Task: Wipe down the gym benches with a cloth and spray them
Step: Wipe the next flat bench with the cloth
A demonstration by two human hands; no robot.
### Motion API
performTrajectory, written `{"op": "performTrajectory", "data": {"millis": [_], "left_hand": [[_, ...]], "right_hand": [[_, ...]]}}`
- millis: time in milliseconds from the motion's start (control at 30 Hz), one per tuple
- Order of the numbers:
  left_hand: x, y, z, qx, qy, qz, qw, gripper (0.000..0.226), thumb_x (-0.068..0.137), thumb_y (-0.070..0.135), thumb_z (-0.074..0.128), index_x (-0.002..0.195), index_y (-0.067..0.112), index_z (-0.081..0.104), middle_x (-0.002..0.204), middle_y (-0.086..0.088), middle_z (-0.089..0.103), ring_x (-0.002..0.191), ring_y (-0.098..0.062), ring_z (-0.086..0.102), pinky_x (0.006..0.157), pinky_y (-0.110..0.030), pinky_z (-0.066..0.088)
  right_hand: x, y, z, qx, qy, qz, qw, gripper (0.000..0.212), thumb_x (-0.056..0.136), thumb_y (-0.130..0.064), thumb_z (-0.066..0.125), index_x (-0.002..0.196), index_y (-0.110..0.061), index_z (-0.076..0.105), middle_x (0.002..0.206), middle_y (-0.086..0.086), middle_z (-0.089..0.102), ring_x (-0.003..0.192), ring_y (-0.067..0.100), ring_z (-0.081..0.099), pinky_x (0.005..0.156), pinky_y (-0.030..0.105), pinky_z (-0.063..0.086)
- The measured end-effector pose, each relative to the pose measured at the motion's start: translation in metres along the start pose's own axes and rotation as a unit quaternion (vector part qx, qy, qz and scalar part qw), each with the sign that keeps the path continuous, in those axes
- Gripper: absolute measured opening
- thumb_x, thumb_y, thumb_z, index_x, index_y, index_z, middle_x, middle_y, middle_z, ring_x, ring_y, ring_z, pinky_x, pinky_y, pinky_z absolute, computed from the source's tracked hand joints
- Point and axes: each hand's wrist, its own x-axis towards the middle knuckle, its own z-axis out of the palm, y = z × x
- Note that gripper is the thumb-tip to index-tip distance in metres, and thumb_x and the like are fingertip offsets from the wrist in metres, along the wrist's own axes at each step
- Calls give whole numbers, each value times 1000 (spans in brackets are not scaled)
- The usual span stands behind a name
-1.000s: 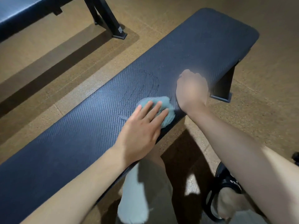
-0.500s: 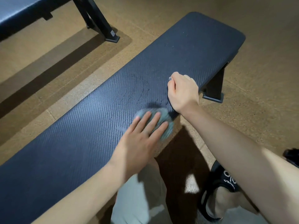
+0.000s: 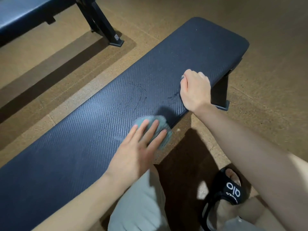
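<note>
Teal cloth (image 3: 164,130) lies crumpled under flat left fingers (image 3: 145,129); right fingers (image 3: 198,77) curled.

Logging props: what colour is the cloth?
Pale teal-green cloth, clearest in the head view.

A black slide sandal (image 3: 230,192) with white lettering rests on the brown speckled floor (image 3: 275,67). Just left of the sandal, a light grey trouser leg (image 3: 141,209) shows.

A gym: a long flat workout bench (image 3: 191,52) with dark textured padding on black steel legs, a second padded bench (image 3: 25,12) beyond it, both standing on speckled brown rubber flooring (image 3: 275,80).
</note>
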Motion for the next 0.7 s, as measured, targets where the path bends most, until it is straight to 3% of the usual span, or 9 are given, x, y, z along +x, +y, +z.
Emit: {"op": "performTrajectory", "data": {"millis": [167, 333, 433, 567, 700], "left_hand": [[95, 26, -12, 2, 15, -24, 1000, 64, 98, 32, 14, 160, 19, 27, 166, -15, 27, 153, -38, 24, 123, -54, 24], [15, 9, -1, -56, -3, -45, 997, 63, 99, 31, 41, 160, 25, 30, 169, -3, 23, 156, -28, 22, 124, -49, 23], [-10, -8, 0, -102, -25, -84, 991, 56, 106, 40, 30, 161, 32, 25, 171, 6, 16, 158, -20, 15, 126, -43, 15], [69, -22, -11, -164, -30, -188, 968, 60, 103, 50, 11, 162, 39, 18, 171, 6, 9, 159, -21, 6, 128, -41, 3], [142, -45, -21, -179, -55, -247, 951, 52, 109, 43, 21, 161, 43, 12, 172, 3, 3, 159, -23, -1, 127, -44, -1]], "right_hand": [[7, 17, -4, 56, -32, -33, 997, 28, 106, -21, 35, 94, -8, 57, 89, 10, 65, 84, 32, 55, 77, 45, 41], [10, 18, -3, 34, 2, -63, 997, 25, 104, -23, 39, 89, -11, 55, 83, 7, 65, 77, 32, 55, 69, 38, 33], [11, 14, -2, 34, 3, -43, 998, 23, 105, -26, 39, 87, -17, 50, 78, -4, 54, 72, 20, 44, 71, 34, 30], [9, 14, 6, 62, 12, -36, 997, 28, 102, -23, 41, 83, -11, 59, 73, 3, 61, 69, 25, 50, 67, 36, 34], [16, 12, 0, 108, 24, -63, 992, 25, 96, -18, 46, 74, -11, 54, 63, 4, 55, 61, 28, 47, 62, 35, 29]]}}
